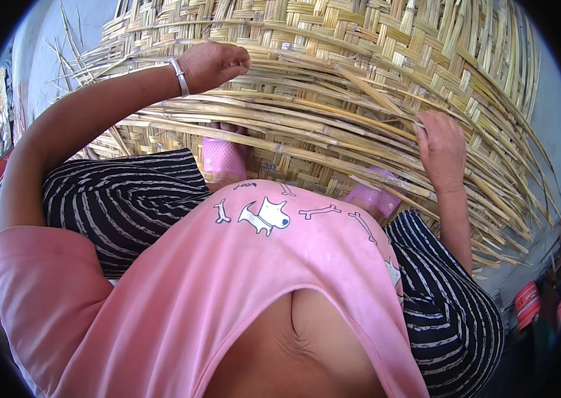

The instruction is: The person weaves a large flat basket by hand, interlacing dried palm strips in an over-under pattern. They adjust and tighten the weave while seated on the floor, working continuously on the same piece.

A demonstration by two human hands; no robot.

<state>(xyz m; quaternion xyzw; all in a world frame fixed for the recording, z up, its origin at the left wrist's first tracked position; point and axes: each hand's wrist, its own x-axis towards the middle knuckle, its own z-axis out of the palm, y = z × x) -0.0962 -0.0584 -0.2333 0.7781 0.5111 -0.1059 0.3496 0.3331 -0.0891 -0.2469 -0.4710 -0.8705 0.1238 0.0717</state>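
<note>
A large mat of split cane strips (386,30), woven in a crisscross pattern, spreads in front of me. Along its near side run several long, loose cane strips (280,116), bowed across my feet. My left hand (215,66), with a white bracelet at the wrist, is closed just above the woven part at the left; whatever its curled fingers hold is hidden. At the right, my right hand (442,142) is closed over some of the long strips, its thumb near a slanting strip (376,93). The undersides of both hands cannot be seen.
My feet are in pink perforated shoes (224,156), standing on the mat beneath the loose strips. Thin strip ends stick out over the grey floor (45,63) at the far left. A red object (527,305) stands low at the right edge.
</note>
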